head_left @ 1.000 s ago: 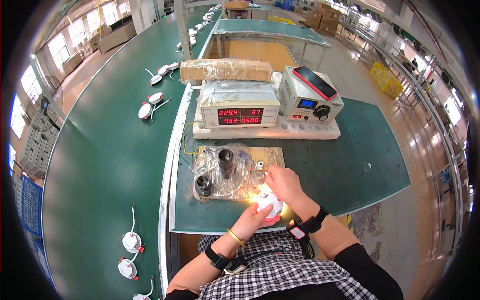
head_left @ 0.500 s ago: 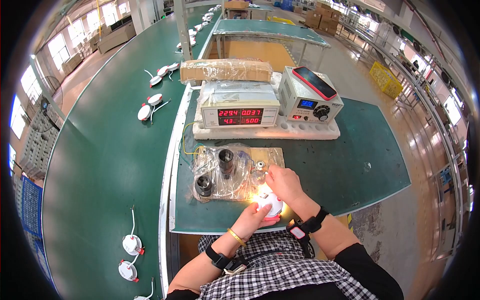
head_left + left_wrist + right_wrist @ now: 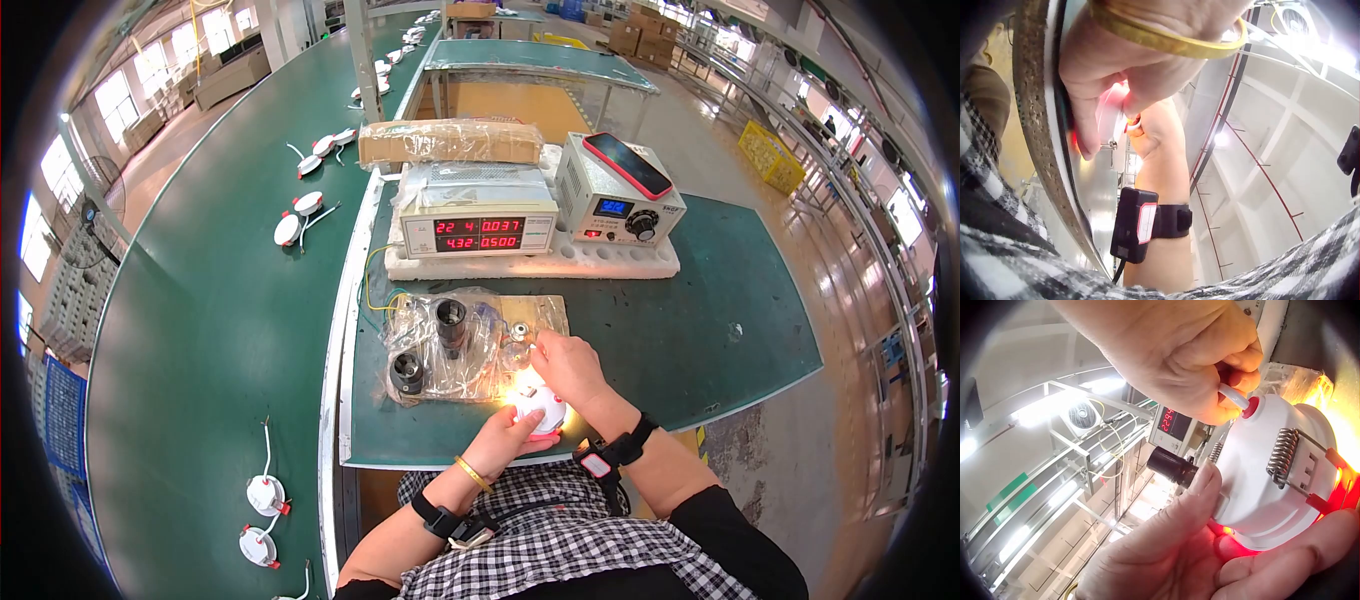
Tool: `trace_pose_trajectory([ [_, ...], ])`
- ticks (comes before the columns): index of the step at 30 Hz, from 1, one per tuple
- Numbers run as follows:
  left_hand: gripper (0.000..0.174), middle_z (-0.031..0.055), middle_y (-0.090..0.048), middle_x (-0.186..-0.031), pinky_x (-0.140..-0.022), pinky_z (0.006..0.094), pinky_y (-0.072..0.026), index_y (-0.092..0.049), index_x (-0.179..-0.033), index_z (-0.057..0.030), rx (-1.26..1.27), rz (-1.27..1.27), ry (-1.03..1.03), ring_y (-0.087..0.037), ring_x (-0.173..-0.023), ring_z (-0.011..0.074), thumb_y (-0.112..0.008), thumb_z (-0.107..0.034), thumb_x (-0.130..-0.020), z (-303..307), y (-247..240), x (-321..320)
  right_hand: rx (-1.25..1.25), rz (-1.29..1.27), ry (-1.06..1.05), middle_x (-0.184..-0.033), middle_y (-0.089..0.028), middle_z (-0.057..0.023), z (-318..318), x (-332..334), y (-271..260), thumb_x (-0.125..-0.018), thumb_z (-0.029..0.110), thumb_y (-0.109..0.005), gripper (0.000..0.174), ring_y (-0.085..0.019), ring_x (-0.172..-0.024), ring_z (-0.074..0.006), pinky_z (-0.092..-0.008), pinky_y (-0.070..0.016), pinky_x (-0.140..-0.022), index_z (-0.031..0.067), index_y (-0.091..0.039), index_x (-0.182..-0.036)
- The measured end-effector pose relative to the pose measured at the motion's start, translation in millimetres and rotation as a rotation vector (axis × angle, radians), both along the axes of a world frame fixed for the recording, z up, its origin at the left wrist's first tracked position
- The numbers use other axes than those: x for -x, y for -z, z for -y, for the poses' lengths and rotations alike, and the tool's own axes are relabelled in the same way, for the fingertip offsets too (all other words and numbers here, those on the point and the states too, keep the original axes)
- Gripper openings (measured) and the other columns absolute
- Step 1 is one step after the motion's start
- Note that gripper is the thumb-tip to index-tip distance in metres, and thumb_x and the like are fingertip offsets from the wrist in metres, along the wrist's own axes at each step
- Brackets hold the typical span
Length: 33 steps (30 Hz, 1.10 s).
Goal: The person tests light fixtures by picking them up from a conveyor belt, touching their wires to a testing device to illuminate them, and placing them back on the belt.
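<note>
A lit, round white downlight with spring clips is held low over the near edge of the green table, glowing toward the board. My left hand grips its body, the thumb on the white housing and the fingers under the rim, as the right wrist view shows. With curled fingers my right hand pinches the short white cable that leaves the housing through a red grommet. The cable's far end is hidden inside that hand. Just beyond lies a plastic-wrapped board bearing two black lamp sockets.
A power meter with red digits and a white regulator box stand on a foam tray behind the board. A phone lies on the box. Left, several downlights rest on the long green belt.
Both hands and the glowing downlight stay almost where they were. The meter's digits flicker, its lower left reading passing from 4.33 to 4.32.
</note>
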<state>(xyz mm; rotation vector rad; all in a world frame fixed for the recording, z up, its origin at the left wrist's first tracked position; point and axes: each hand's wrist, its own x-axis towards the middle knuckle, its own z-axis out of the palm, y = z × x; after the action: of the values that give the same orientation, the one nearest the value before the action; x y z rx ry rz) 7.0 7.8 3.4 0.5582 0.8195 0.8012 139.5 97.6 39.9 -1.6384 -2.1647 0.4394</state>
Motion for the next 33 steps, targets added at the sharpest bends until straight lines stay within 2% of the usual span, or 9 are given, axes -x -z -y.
trace_pose_trajectory([
  [7, 0.039, 0.0173, -0.057, -0.118, -0.093, 0.0334, -0.0518, -0.041, -0.127, 0.0064, -0.037, 0.015, 0.005, -0.061, -0.106, 0.0264, -0.043, -0.022, -0.100, 3.3, -5.3, 3.1, 0.036, -0.088, -0.011, -0.070, -0.063, -0.0180, 5.7, 0.6, -7.9, -0.084, 0.021, -0.056, 0.018, -0.063, -0.069, -0.0370, -0.0468, -0.0501, -0.064, 0.0037, -0.061, -0.085],
  [9, 0.045, 0.0206, -0.055, -0.122, -0.096, 0.0369, -0.0494, -0.038, -0.130, 0.0046, -0.034, 0.208, 0.011, -0.059, -0.109, 0.0306, -0.037, -0.030, -0.101, 6.4, -15.4, 10.7, 0.110, -0.165, -0.008, -0.070, -0.063, -0.0174, 18.1, -0.8, -30.4, -0.084, 0.021, -0.058, 0.019, -0.064, -0.071, -0.0355, -0.0449, -0.0502, -0.066, 0.0034, -0.061, -0.089],
  [11, 0.050, 0.0229, -0.053, -0.124, -0.097, 0.0390, -0.0481, -0.036, -0.132, 0.0048, -0.103, 0.181, 0.015, -0.058, -0.110, 0.0329, -0.032, -0.035, -0.102, 10.3, -35.0, 17.2, 0.089, -0.555, -0.142, -0.087, -0.065, -0.0168, 32.0, -4.2, -54.8, -0.081, 0.022, -0.066, 0.039, -0.064, -0.082, -0.0299, -0.0397, -0.0501, -0.072, 0.0017, -0.057, -0.113],
  [15, 0.046, 0.0171, -0.052, -0.127, -0.098, 0.0388, -0.0468, -0.032, -0.137, -0.0008, -0.227, 0.303, -0.143, -0.056, -0.114, 0.0267, -0.033, -0.031, -0.102, 14.1, -66.3, 28.3, -0.086, -0.625, -0.268, -0.112, -0.059, -0.0163, 46.5, -10.9, -56.4, -0.078, 0.019, -0.073, 0.071, -0.060, -0.099, -0.0238, -0.0356, -0.0489, -0.083, 0.0005, -0.038, -0.137],
  [17, 0.045, 0.0149, -0.050, -0.129, -0.099, 0.0374, -0.0460, -0.030, -0.138, -0.0024, -0.275, 0.306, -0.268, -0.055, -0.116, 0.0256, -0.033, -0.029, -0.102, 17.1, -77.5, 23.7, 0.293, -0.882, -0.317, -0.125, -0.050, -0.0172, 60.3, -5.6, -55.0, -0.077, 0.014, -0.073, 0.084, -0.055, -0.109, -0.0227, -0.0348, -0.0481, -0.089, 0.0004, -0.024, -0.143],
  [19, 0.043, 0.0137, -0.048, -0.131, -0.098, 0.0360, -0.0459, -0.030, -0.139, -0.0031, -0.312, 0.332, -0.261, -0.053, -0.117, 0.0241, -0.033, -0.027, -0.103, 17.4, -78.4, 20.5, 0.427, -0.962, -0.314, -0.125, -0.049, -0.0185, 68.7, 2.2, -69.6, -0.078, 0.010, -0.072, 0.084, -0.053, -0.112, -0.0212, -0.0324, -0.0471, -0.092, 0.0000, -0.021, -0.144],
  [21, 0.043, 0.0139, -0.048, -0.131, -0.098, 0.0356, -0.0460, -0.030, -0.139, -0.0032, -0.338, 0.342, -0.312, -0.053, -0.118, 0.0235, -0.033, -0.026, -0.103, 19.9, -76.4, 17.6, 0.405, -0.887, -0.280, -0.129, -0.045, -0.0121, 72.8, 4.8, -71.7, -0.080, 0.005, -0.069, 0.081, -0.049, -0.114, -0.0162, -0.0311, -0.0437, -0.094, 0.0031, -0.021, -0.145],
  [25, 0.042, 0.0136, -0.048, -0.131, -0.099, 0.0356, -0.0454, -0.030, -0.138, -0.0030, -0.343, 0.340, -0.334, -0.052, -0.118, 0.0232, -0.033, -0.025, -0.103, 22.5, -70.2, 14.6, 0.322, -0.905, -0.282, -0.127, -0.046, -0.0185, 73.7, 8.0, -61.7, -0.080, 0.007, -0.070, 0.079, -0.052, -0.112, -0.0212, -0.0316, -0.0469, -0.091, 0.0012, -0.023, -0.143],
  [33, 0.042, 0.0149, -0.048, -0.132, -0.100, 0.0369, -0.0447, -0.033, -0.137, -0.0020, -0.335, 0.351, -0.353, -0.052, -0.118, 0.0247, -0.033, -0.026, -0.102, 23.0, -67.2, 9.2, 0.333, -0.897, -0.300, -0.125, -0.046, -0.0115, 73.8, 3.9, -63.4, -0.084, 0.003, -0.064, 0.070, -0.049, -0.112, -0.0162, -0.0304, -0.0449, -0.093, 0.0057, -0.026, -0.143],
])
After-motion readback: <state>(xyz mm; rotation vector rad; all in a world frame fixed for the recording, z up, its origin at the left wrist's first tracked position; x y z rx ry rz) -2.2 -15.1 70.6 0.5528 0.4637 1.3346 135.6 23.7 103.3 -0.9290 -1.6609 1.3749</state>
